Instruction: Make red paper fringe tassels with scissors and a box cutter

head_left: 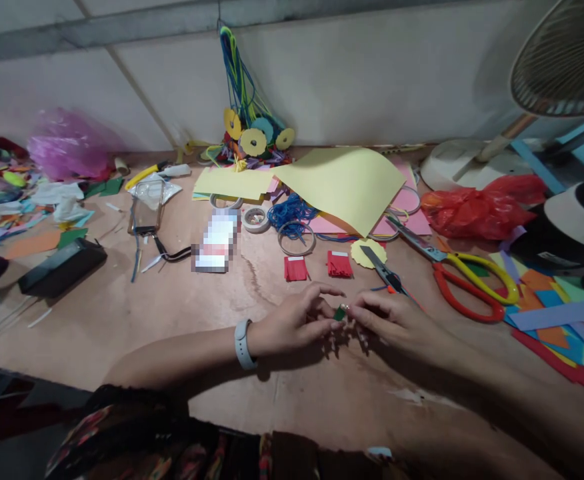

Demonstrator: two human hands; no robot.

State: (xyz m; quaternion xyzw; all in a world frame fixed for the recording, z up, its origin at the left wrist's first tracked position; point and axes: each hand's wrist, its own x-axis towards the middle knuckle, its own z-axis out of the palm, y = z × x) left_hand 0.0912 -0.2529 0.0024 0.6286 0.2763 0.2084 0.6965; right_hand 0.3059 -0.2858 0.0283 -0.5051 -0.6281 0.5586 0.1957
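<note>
Between the thumb and fingers of my left hand [295, 320] is a small green paper piece [340, 313]. My right hand [397, 323] is closed in a pinch right at the edge of that piece, by a tiny pale bit; what its fingertips grip is too small to make out. Just beyond my hands lie two red fringed paper pieces, one at left [296, 269] and one at right [339, 264], each with a white strip on top. A box cutter [385, 270] rests partly on a yellow scalloped paper disc [359, 253].
Large scissors [465, 280] lie at right, near coloured paper strips [557, 317]. Yellow sheets [342, 183], blue cord [292, 215], tape rolls [255, 219] and a lit phone [215, 243] sit farther back. A fan [567, 60] stands back right, and a black box [63, 267] lies left.
</note>
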